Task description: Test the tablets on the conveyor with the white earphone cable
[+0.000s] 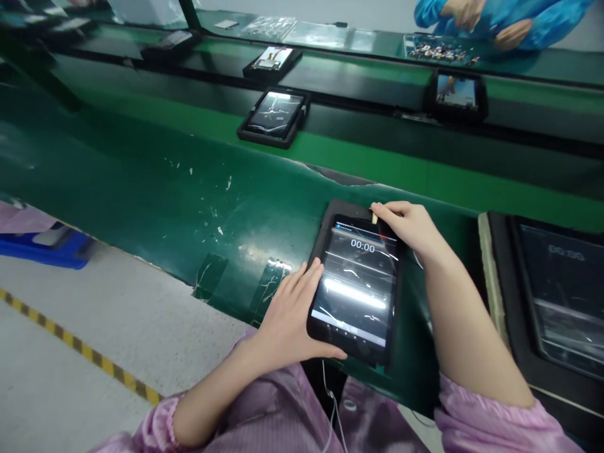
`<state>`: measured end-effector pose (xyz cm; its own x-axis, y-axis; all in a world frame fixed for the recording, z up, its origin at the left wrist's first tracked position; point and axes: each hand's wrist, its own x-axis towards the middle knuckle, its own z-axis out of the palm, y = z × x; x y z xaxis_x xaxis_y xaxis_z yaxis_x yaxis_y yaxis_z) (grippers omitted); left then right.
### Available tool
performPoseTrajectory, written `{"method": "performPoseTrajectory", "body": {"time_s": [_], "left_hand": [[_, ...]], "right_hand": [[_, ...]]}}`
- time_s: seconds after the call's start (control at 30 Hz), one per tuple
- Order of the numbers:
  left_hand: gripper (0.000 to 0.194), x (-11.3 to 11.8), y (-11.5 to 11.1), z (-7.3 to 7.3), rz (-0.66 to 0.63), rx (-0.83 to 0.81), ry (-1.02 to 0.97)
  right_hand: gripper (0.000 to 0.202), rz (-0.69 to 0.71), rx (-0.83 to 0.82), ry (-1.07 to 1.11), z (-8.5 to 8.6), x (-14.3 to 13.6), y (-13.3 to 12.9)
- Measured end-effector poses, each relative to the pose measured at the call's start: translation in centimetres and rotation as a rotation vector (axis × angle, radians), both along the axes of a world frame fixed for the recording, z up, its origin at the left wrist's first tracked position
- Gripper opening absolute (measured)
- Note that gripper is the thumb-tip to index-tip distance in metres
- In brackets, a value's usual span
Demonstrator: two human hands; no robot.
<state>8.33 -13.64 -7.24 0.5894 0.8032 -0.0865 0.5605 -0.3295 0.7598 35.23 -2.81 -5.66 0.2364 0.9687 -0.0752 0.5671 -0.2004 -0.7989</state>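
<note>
A black tablet [356,286] with a lit screen reading 00:00 lies on a dark foam pad [325,220] at the bench's front edge. My left hand [292,321] grips its lower left corner, with the fingers along the left side and the thumb by the bottom edge. At the tablet's top edge, my right hand [408,223] pinches a small pale-yellow piece [374,217] between thumb and finger. What that piece is cannot be made out. Part of a white cable [418,260] shows under my right wrist.
Another tablet [566,296] on foam stands at the right. Several devices, among them a tablet [274,114] in a black tray, sit on the green line beyond the bench [141,182]. Across it, a person in blue sleeves [542,25] works by a pile of small parts [438,51].
</note>
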Motion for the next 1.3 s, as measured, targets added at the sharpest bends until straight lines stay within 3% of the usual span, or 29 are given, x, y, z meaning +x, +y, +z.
{"method": "performPoseTrajectory", "body": {"time_s": [0.13,0.53,0.87,1.1,1.3], "left_hand": [[0.135,0.0,-0.1,-0.3,-0.013,0.041,-0.009],[0.132,0.0,-0.6,-0.3,0.033,0.075,0.121],[0.136,0.1,-0.5,0.4,0.041,-0.045,0.152],[0.134,0.0,-0.6,0.0,-0.007,0.001,0.156],[0.130,-0.1,-0.7,0.0,-0.036,0.022,0.151]], "right_hand": [[0.037,0.012,0.025,0.088,-0.3,-0.2,0.1],[0.031,0.002,0.006,0.079,-0.6,0.6,-0.1],[0.034,-0.027,-0.004,-0.012,-1.7,0.8,0.8],[0.026,-0.007,-0.051,-0.103,-0.4,0.1,1.0],[0.031,-0.026,-0.143,-0.113,0.3,-0.1,1.6]]}}
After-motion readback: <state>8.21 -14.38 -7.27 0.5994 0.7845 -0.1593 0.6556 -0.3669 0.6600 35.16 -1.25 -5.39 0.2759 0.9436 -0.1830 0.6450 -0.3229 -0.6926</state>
